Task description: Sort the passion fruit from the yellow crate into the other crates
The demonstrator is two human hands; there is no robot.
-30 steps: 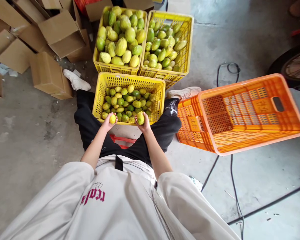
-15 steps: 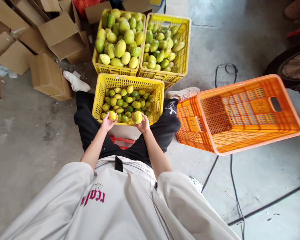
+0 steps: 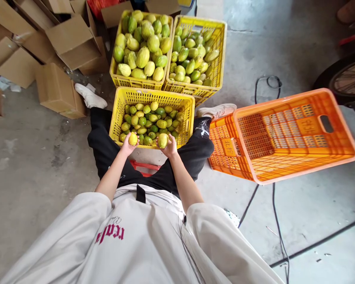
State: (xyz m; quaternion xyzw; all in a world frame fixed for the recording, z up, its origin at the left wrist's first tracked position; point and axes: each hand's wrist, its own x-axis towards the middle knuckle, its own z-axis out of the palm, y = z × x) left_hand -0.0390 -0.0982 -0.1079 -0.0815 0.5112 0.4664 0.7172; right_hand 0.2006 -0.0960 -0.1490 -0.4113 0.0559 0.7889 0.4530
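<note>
My left hand (image 3: pixel 128 147) is closed around a yellow lemon (image 3: pixel 132 138), which shows above the fingertips. In my right hand (image 3: pixel 170 147) is a larger yellow-green lemon (image 3: pixel 162 140), gripped from its right side. Both hands are level with each other over the near edge of a yellow crate (image 3: pixel 153 93) between my legs. Many smaller green and yellow lemons (image 3: pixel 161 124) lie inside that crate, below the hands. The fruit's undersides and some fingers are hidden.
Two yellow crates beyond hold large bumpy yellow-green fruit (image 3: pixel 142 57) and greener fruit (image 3: pixel 190 66). An orange crate (image 3: pixel 309 125) lies tilted at right, near a wheel (image 3: pixel 349 77). Cardboard boxes (image 3: pixel 57 92) pile up at left. A black cable (image 3: pixel 279 225) crosses the floor.
Both fruits stay in my hands with hardly any shift. The lemons have turned slightly in the fingers; the crates stay put.
</note>
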